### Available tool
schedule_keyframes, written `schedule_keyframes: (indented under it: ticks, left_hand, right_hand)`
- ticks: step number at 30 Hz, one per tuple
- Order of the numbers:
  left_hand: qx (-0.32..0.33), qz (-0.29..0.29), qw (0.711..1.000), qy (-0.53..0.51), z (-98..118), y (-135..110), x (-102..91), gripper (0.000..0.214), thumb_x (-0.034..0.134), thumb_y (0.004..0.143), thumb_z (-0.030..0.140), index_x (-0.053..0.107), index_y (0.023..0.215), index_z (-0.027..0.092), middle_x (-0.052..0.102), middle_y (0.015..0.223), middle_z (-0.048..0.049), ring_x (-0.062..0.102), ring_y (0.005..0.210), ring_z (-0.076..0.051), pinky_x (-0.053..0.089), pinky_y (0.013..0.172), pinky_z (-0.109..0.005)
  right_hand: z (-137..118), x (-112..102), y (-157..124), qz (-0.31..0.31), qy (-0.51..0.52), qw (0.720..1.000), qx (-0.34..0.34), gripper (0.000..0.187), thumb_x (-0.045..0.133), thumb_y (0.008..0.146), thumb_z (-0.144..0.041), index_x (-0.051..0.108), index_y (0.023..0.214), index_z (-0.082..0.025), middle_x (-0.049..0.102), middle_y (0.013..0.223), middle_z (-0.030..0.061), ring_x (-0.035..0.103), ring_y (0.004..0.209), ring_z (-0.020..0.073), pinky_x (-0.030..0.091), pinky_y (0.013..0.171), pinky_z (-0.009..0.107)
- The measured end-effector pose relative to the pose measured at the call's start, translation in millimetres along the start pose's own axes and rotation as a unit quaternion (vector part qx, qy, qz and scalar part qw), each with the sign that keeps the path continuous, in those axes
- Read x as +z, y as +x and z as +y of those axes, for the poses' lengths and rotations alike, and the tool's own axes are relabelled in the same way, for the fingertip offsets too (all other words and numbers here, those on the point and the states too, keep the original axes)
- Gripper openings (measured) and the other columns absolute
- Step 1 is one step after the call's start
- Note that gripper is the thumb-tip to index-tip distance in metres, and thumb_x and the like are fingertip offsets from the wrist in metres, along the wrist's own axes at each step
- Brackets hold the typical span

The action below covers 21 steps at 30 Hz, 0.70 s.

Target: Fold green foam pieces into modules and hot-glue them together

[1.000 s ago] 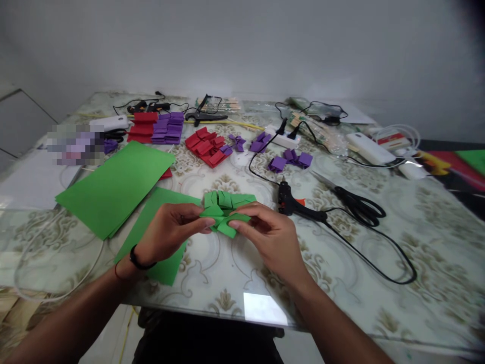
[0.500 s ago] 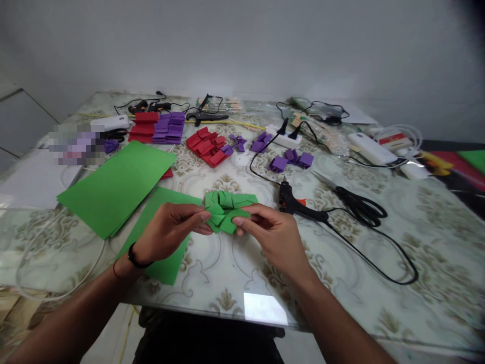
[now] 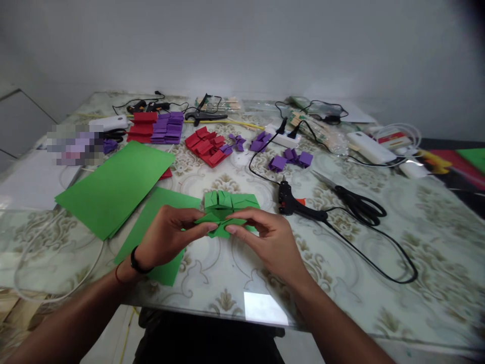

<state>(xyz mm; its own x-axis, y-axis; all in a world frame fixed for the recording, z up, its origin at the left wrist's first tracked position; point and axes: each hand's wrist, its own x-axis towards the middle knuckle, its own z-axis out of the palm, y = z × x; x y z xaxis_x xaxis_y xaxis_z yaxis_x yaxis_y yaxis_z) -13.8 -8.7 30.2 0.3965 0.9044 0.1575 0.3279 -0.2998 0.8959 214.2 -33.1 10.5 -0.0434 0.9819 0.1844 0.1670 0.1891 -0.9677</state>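
Between my two hands is a folded piece of green paper (image 3: 220, 230), its creased flaps pinched at both sides. My left hand (image 3: 162, 237), with a dark band at the wrist, grips its left side between thumb and fingers. On the right side, my right hand (image 3: 275, 237) pinches it the same way, thumb on the near face. Just beyond lie other folded green pieces (image 3: 219, 200) on the table, partly covered by the held one and my fingers. A loose green sheet (image 3: 162, 273) lies partly under my left hand.
A stack of green sheets (image 3: 117, 187) lies at left. Right of my hands are a black glue gun (image 3: 290, 199) with its cord and black-handled scissors (image 3: 358, 202). Farther back are red folded pieces (image 3: 206, 146), purple folded pieces (image 3: 290, 159) and a white power strip (image 3: 284, 137).
My hands have drawn slightly closer together on the green paper, and its flaps have tilted. More of the folded green pieces behind now shows. Other items stay put.
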Motion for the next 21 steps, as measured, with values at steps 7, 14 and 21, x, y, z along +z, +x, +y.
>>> schedule_keyframes:
  ticks: [7, 14, 21]
  left_hand:
    - [0.068, 0.007, 0.998, 0.013, 2.8, -1.3, -0.7, 0.032, 0.079, 0.096, 0.026, 0.076, 0.066, 0.015, 0.054, 0.050, 0.0064, 0.041, 0.047, -0.006, 0.031, 0.045, -0.020]
    - [0.158, 0.043, 0.986, 0.037, 2.5, -3.0, -1.7, 0.007, 0.086, 0.094, 0.025, 0.088, 0.096, 0.019, 0.088, 0.084, -0.0026, 0.078, 0.064, -0.013, 0.058, 0.062, -0.018]
    - [0.189, -0.007, 0.982, 0.026, 8.2, -5.2, -3.7, 0.013, 0.078, 0.101, 0.027, 0.088, 0.109, 0.026, 0.089, 0.099, -0.0046, 0.086, 0.079, -0.020, 0.069, 0.074, -0.026]
  right_hand:
    - [-2.9, 1.1, 0.1, -0.011, 0.005, 1.000, -0.010, 0.012, 0.091, 0.084, -0.031, 0.084, 0.078, -0.024, 0.078, 0.071, -0.0007, 0.068, 0.065, 0.0170, 0.051, 0.064, 0.029]
    - [-5.2, -2.6, -2.1, 0.000, 0.010, 0.991, -0.134, 0.012, 0.088, 0.087, -0.014, 0.086, 0.090, -0.025, 0.083, 0.082, 0.0001, 0.076, 0.074, 0.0166, 0.057, 0.070, 0.028]
    - [-8.9, -1.8, -4.4, -0.001, 0.016, 0.973, -0.230, 0.019, 0.087, 0.089, -0.011, 0.086, 0.102, -0.025, 0.083, 0.087, 0.0040, 0.077, 0.076, 0.0194, 0.062, 0.070, 0.032]
